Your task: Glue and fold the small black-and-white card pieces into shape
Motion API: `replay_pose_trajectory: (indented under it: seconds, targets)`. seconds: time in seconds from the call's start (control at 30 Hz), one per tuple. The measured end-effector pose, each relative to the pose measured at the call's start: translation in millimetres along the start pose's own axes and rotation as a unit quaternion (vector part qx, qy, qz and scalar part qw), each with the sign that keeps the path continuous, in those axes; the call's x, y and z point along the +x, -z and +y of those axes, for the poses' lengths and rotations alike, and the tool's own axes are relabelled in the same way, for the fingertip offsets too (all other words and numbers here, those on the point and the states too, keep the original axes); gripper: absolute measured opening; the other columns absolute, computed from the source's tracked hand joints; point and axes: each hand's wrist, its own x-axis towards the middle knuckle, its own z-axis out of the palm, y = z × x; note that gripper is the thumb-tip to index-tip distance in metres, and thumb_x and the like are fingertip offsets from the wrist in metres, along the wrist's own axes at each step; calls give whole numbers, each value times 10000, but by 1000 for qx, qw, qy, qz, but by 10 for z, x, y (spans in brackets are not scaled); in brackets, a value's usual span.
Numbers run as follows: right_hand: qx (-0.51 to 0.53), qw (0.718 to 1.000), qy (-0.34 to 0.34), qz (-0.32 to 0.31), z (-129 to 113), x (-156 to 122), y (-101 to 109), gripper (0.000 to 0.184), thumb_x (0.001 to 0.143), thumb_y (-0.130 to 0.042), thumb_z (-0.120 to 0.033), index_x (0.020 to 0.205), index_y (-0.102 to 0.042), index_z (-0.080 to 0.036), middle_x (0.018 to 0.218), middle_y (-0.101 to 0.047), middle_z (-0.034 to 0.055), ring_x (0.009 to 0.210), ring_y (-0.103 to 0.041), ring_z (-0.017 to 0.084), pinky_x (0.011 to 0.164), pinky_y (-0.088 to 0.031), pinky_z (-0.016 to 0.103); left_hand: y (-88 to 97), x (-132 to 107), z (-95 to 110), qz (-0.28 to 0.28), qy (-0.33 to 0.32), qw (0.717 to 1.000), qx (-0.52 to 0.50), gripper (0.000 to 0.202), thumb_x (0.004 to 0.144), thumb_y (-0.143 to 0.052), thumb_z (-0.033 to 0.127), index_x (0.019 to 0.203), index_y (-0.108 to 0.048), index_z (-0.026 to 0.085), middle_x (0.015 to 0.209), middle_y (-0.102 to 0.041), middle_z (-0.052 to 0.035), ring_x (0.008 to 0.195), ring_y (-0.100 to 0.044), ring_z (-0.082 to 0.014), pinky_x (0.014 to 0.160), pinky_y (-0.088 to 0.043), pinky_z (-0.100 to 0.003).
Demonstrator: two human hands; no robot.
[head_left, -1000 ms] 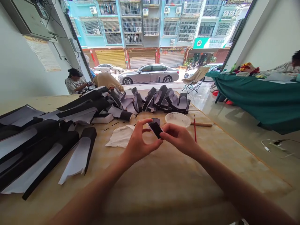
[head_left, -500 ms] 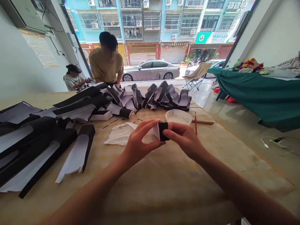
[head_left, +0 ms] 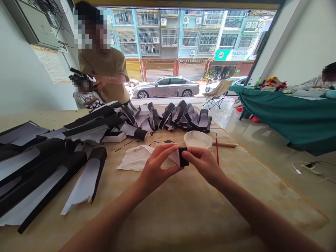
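Over the table (head_left: 189, 210), both my hands are on a small black-and-white folded card piece (head_left: 185, 159). My left hand (head_left: 154, 166) has its thumb below and fingers above, closed on the white side. My right hand (head_left: 203, 162) pinches the black end between thumb and fingers. Part of the piece is hidden behind my fingers. Just behind my left hand lies a crumpled white cloth or sheet (head_left: 133, 158). A white bowl (head_left: 198, 140) stands past my right hand, with a thin red stick (head_left: 217, 152) and a wooden-handled tool (head_left: 227, 145) beside it.
Long black-and-white card pieces (head_left: 44, 175) lie stacked at the left. Shorter curved ones (head_left: 181, 117) are heaped along the far edge. A person in a tan shirt (head_left: 105, 70) stands beyond the table, near another seated person. A green-covered table (head_left: 278, 115) stands at right.
The view has tilted upward slightly. The person in the tan shirt has straightened up, with forearms raised in front. Both my hands keep hold of the card piece with little change.
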Motion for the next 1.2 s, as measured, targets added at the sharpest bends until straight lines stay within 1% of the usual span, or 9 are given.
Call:
replay_pose_trajectory:
  seconds: [0.17,0.27,0.4,0.47,0.53,0.6,0.93,1.07,1.2]
  targets:
    - [20,999,-9,-34,48,106,-5,352,731,-658,-510,790,-609,-166,727,-609,-3,679,-549,128,648,-442,256,12,-58,-92,-45,30,997,48,587,768,-677,239,1303,-437,269,1236,-569,-92,1169,-545,-228,993,-475,-415]
    - [-12,1000,-4,-24,-18,221,29,322,730,-667,-480,806,-614,-171,754,-636,8,711,-584,147,688,-479,284,24,-119,-211,-118,151,975,112,921,695,-728,381,1431,-203,202,1402,-427,-153,1295,-422,-289,1045,-411,-476]
    - [-117,991,67,-3,-287,472,210,296,778,-602,-474,777,-594,-178,732,-628,5,690,-588,152,649,-484,281,114,-188,-411,-190,253,909,271,548,808,-575,355,1304,-458,152,1450,-376,-162,1373,-282,-352,1081,-291,-549]
    - [-266,957,118,19,-430,669,341,284,825,-543,-457,761,-580,-183,704,-611,-2,692,-584,154,643,-469,276,184,-208,-483,-212,291,873,329,431,831,-517,281,1237,-530,137,1417,-418,-178,1340,-330,-366,1053,-296,-560]
    - [-469,868,151,65,-520,929,470,265,869,-492,-418,776,-589,-190,714,-612,4,708,-579,162,668,-453,287,247,-215,-519,-230,322,848,352,366,846,-461,229,1174,-572,111,1317,-507,-204,1237,-449,-376,977,-353,-567]
    - [-534,827,150,89,-540,1241,575,180,876,-510,-318,819,-610,-179,799,-638,47,817,-585,196,757,-439,325,286,-214,-530,-243,343,837,350,317,850,-429,203,1084,-610,90,1176,-585,-214,1104,-540,-379,874,-416,-556]
    - [-623,776,91,36,-196,2402,438,319,896,-541,-326,1169,-547,-163,1185,-571,90,998,-594,200,838,-516,403,253,-278,-684,-252,385,850,258,185,809,-489,160,900,-649,139,954,-668,-147,955,-621,-292,783,-457,-363]
    - [-610,783,112,48,-215,2417,260,343,888,-554,-326,1183,-536,-152,1191,-566,94,1010,-590,208,841,-514,416,236,-295,-711,-210,412,865,196,137,794,-504,170,822,-637,150,878,-671,-120,889,-632,-269,763,-440,-347]
    - [-574,803,157,21,-230,2019,-15,267,914,-501,-311,1100,-586,-140,1139,-597,121,990,-598,199,874,-484,381,238,-239,-690,-136,443,880,104,98,772,-551,239,730,-604,168,768,-654,-56,769,-623,-214,700,-425,-302]
